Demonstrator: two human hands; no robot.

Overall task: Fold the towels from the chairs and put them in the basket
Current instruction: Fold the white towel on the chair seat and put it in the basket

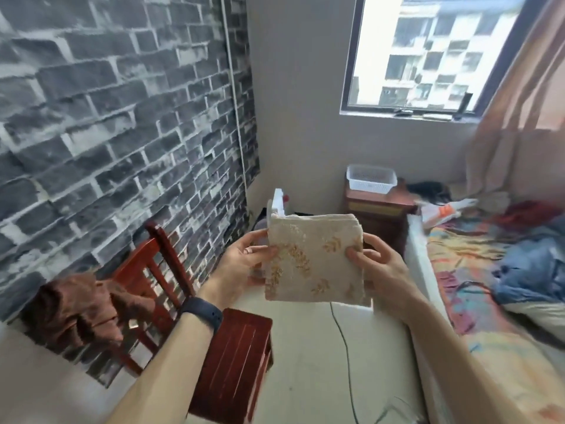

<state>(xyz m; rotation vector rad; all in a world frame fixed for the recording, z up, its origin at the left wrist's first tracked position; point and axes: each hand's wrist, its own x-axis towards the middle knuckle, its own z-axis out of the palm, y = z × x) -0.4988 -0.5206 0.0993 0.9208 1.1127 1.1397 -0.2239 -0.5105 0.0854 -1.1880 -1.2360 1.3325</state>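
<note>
A cream towel (315, 258) with gold leaf prints is folded into a small square and held upright in the air before me. My left hand (241, 258) pinches its left edge and my right hand (376, 264) pinches its right edge. A brown towel (76, 307) lies crumpled over the back of a red wooden chair (238, 356) at the lower left. The white plastic basket (371, 178) stands on a dark red nightstand (379, 212) against the far wall, well beyond the held towel.
A bed (489, 301) with a colourful sheet and a blue garment runs along the right. A black cable (342, 335) trails over the pale floor between chair and bed. A white object (278, 203) stands behind the towel. The brick-pattern wall is on the left.
</note>
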